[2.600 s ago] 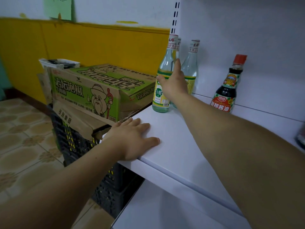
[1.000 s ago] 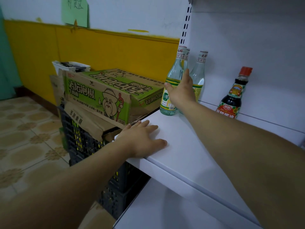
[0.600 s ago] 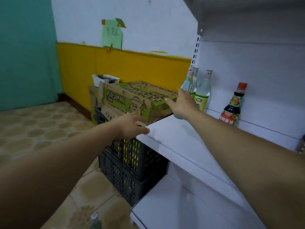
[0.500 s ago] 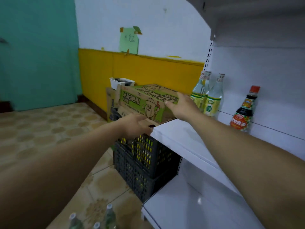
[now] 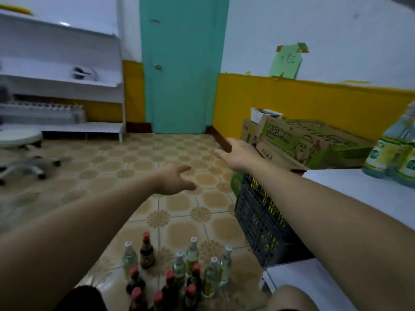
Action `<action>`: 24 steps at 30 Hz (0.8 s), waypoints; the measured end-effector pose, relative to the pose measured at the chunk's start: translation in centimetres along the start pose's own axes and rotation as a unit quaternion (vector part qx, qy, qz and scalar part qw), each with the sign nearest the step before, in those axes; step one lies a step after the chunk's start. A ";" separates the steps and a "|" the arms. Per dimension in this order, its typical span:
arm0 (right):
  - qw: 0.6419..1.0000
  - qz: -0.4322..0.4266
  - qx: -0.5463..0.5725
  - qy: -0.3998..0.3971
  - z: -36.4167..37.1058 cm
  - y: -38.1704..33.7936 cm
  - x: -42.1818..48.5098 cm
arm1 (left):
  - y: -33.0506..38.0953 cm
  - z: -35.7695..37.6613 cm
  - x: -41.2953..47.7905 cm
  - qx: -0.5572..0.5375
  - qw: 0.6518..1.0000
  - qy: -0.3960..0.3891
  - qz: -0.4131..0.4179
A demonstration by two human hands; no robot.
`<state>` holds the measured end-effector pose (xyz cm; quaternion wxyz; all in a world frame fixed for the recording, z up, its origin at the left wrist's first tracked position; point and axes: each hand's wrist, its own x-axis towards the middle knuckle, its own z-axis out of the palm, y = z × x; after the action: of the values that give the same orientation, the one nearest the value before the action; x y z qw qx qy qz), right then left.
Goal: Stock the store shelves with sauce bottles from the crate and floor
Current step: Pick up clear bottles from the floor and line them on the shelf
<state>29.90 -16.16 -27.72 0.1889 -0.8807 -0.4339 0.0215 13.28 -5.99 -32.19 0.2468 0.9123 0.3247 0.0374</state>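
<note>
The person's arms both reach forward over the tiled floor (image 5: 179,212). The left hand (image 5: 175,179) hangs in the air with its fingers loosely spread and the thumb apart, and it holds nothing. The right hand (image 5: 238,153) is higher and further out, its back to the camera and its fingers stretched fairly straight; it is empty too. It lies close to the left end of the green-printed cardboard box (image 5: 310,140), but whether it touches the box cannot be told.

The sauce bottles (image 5: 175,272) stand upright in a tight cluster on the floor, low in the view between the person's knees. Some are clear with white caps and some dark with red caps. Right of them is the black plastic crate (image 5: 258,216), which stands on the floor against the white shelf (image 5: 359,194) and carries the cardboard box on top. At the far right of the shelf stand a few pale bottles (image 5: 390,153) with green and yellow labels, partly cut off by the frame edge.

Further back are a teal door (image 5: 182,63), a yellow-and-white wall with a green paper note (image 5: 286,61), another white shelving unit (image 5: 60,63) and a blurred round stool (image 5: 20,135).
</note>
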 end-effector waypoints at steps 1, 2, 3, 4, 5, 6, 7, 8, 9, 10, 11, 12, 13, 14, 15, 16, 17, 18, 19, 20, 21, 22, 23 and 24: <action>1.000 -0.014 0.001 -0.006 1.0 -1.0 0.2 | -1.2 0.0 -0.7 -0.006 1.000 0.005 -0.022; 1.000 -0.027 0.005 -0.010 2.1 -1.9 0.5 | -2.4 0.0 -1.2 -0.008 0.999 0.012 -0.042; 0.999 -0.036 0.012 -0.015 3.1 -2.8 0.7 | -3.6 0.0 -1.7 -0.008 0.998 0.019 -0.062; 0.998 -0.047 0.019 -0.022 4.3 -3.7 1.0 | -4.7 0.1 -2.1 -0.010 0.996 0.023 -0.080; 0.998 -0.056 0.025 -0.034 5.5 -4.5 1.3 | -5.9 0.3 -2.4 -0.019 0.995 0.023 -0.097; 0.996 -0.064 0.033 -0.049 6.7 -5.2 1.5 | -7.0 0.6 -2.5 -0.031 0.993 0.018 -0.113; 0.994 -0.073 0.044 -0.067 8.0 -5.8 1.7 | -8.0 0.8 -2.6 -0.040 0.991 0.012 -0.125; 0.992 -0.079 0.058 -0.085 9.4 -6.4 2.1 | -9.1 1.2 -2.6 -0.042 0.990 0.010 -0.136; 0.989 -0.084 0.067 -0.103 10.7 -6.8 2.5 | -10.2 1.6 -2.4 -0.039 0.989 0.008 -0.146; 0.986 -0.089 0.071 -0.119 12.1 -7.3 2.9 | -11.4 2.0 -2.2 -0.039 0.987 0.004 -0.158; 0.984 -0.094 0.070 -0.134 13.6 -7.6 3.5 | -12.7 2.6 -1.8 -0.048 0.984 -0.002 -0.170; 0.982 -0.099 0.065 -0.150 15.0 -8.0 3.9 | -14.1 3.2 -1.4 -0.061 0.981 -0.008 -0.185; 0.979 -0.101 0.059 -0.167 16.6 -8.3 4.4 | -15.5 3.8 -1.1 -0.070 0.978 -0.012 -0.198; 0.976 -0.103 0.054 -0.184 18.2 -8.5 4.9 | -16.8 4.5 -0.7 -0.074 0.974 -0.014 -0.211; 0.973 -0.104 0.049 -0.202 19.8 -8.8 5.5 | -18.2 5.2 -0.3 -0.076 0.972 -0.017 -0.222; 0.969 -0.106 0.047 -0.220 21.5 -9.0 6.1 | -19.6 5.9 0.0 -0.079 0.969 -0.023 -0.233; 0.964 -0.108 0.047 -0.239 23.4 -9.1 6.7 | -21.0 6.7 0.4 -0.083 0.966 -0.028 -0.244; 0.959 -0.108 0.048 -0.258 25.3 -9.3 7.3 | -22.5 7.7 0.8 -0.087 0.963 -0.032 -0.254; 0.954 -0.107 0.049 -0.276 27.2 -9.5 7.8 | -24.0 8.6 1.3 -0.093 0.959 -0.034 -0.265; 0.949 -0.106 0.049 -0.292 29.3 -9.6 8.3 | -25.6 9.7 1.8 -0.101 0.955 -0.036 -0.278; 0.945 -0.104 0.050 -0.307 31.4 -9.6 8.7 | -27.2 10.8 2.4 -0.111 0.950 -0.038 -0.290; 0.940 -0.099 0.050 -0.323 33.5 -9.6 9.1 | -28.8 12.0 3.0 -0.123 0.944 -0.041 -0.304; 0.935 -0.095 0.050 -0.338 35.7 -9.6 9.4 | -30.3 13.3 3.7 -0.135 0.938 -0.045 -0.316; 0.930 -0.092 0.050 -0.353 37.7 -9.5 9.7 | -31.8 14.5 4.4 -0.144 0.933 -0.050 -0.327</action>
<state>21.15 8.39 -58.19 0.0690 -0.7619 -0.5502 0.3349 1.81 11.69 -60.35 0.3900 0.7113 0.5831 -0.0448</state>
